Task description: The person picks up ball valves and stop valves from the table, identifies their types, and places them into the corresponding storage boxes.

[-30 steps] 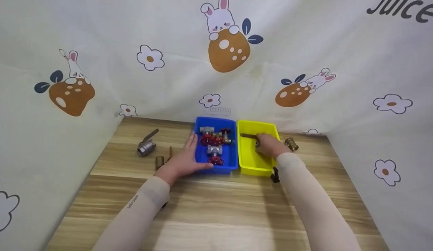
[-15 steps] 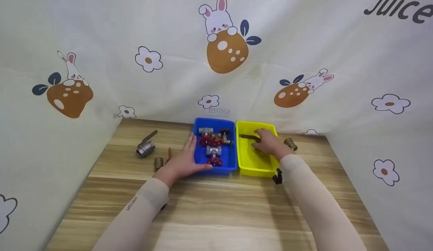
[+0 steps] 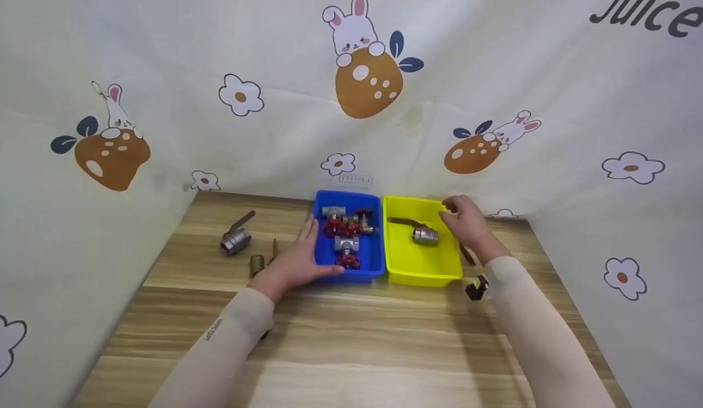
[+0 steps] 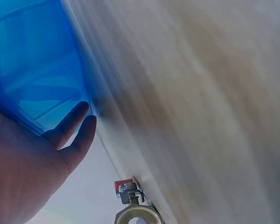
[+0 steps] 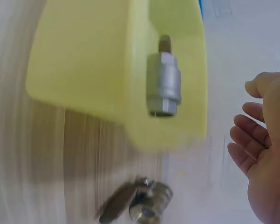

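Observation:
My left hand [image 3: 297, 260] rests with spread fingers against the left side of the blue bin [image 3: 378, 277], its thumb along the front rim. Several valves with red handwheels [image 3: 348, 261] lie in that bin. Over the right rim of the yellow bin [image 3: 425, 280] hovers my right hand [image 3: 469, 225], loosely bent and holding nothing. A silver lever ball valve [image 3: 425, 236] lies inside the yellow bin. Right of it, another ball valve [image 5: 151, 201] shows blurred in the right wrist view; in the head view my hand hides most of it.
Left of the blue bin, a silver ball valve [image 3: 235, 241] and a brass one [image 3: 257, 263] lie on the wooden table [image 3: 351, 340]; my left hand partly covers the brass one. A printed cloth [image 3: 289, 136] rises behind the bins and along both sides.
My right hand has let go of the silver ball valve in the yellow bin and moved right, over the bin's rim. My left hand keeps its place.

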Available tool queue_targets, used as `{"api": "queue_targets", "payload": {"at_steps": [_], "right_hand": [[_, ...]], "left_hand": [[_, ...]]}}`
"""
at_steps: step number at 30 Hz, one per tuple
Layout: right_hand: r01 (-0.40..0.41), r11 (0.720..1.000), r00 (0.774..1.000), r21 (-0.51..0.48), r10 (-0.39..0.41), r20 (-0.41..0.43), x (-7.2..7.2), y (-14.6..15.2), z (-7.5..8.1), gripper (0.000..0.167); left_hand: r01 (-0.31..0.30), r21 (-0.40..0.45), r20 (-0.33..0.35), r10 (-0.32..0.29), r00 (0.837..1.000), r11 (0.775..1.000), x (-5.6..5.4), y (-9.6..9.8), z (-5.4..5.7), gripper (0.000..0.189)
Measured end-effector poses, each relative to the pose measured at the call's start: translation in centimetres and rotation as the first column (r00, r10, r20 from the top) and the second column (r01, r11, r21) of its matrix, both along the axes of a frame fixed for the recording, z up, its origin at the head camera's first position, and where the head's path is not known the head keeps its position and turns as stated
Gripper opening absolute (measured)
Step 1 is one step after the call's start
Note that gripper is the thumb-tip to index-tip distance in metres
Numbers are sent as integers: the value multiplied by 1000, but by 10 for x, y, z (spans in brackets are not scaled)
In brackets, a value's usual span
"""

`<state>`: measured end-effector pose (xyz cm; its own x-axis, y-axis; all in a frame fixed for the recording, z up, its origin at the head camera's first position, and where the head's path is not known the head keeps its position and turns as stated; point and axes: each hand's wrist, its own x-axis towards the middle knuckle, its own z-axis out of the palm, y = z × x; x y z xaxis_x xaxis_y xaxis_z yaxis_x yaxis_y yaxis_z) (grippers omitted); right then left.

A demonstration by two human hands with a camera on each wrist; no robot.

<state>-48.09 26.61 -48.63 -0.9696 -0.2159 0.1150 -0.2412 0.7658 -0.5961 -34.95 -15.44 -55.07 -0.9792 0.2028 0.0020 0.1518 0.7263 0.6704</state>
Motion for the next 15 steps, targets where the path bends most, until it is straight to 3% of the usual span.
{"api": "queue_targets", "payload": {"at_steps": [6,11,15], "right_hand": [[115,992,993,-56,-115,4,4,27,-7,50],[189,981,982,34,-188,-16,7,46,-23,60],[188,975,981,122,-192,25,9,58,-40,75]], "left_hand": [[0,-5,18,0,1000,1000,1,0,1,142],[-9,5,21,9,1000,1000,1,0,2,141],[-8,6,23,8,1000,1000,1,1,2,141]]}}
